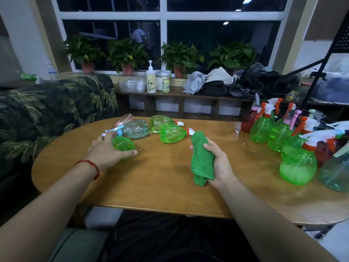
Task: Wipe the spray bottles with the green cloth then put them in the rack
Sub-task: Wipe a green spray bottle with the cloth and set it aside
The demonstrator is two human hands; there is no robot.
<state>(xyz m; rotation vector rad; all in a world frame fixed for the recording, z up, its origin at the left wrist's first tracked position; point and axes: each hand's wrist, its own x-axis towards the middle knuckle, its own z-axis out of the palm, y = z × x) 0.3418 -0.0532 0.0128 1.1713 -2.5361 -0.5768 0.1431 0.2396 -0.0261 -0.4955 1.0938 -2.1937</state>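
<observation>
Bottle-wiping under way: my left hand (110, 151) grips a green bottle (123, 144) that lies on its side near the tabletop's (160, 186) left edge. My thumb is below it and my fingers are curled over its top. My right hand (220, 164) holds the folded cloth (202, 159) at mid-tabletop, fingers wrapped round it; cloth and bottle are well apart. More loose bottles (137, 129) lie toward the far edge, and upright bottles (298, 165) crowd the right edge.

As I judge it, this is the pick-up before a wipe, and no cloth has touched this bottle yet. Next I need to lift it clear of its neighbours, bring it to the cloth, and turn it so the cloth covers the whole body. A black frame (341, 42) beyond the right edge may be the rack; I cannot tell.
</observation>
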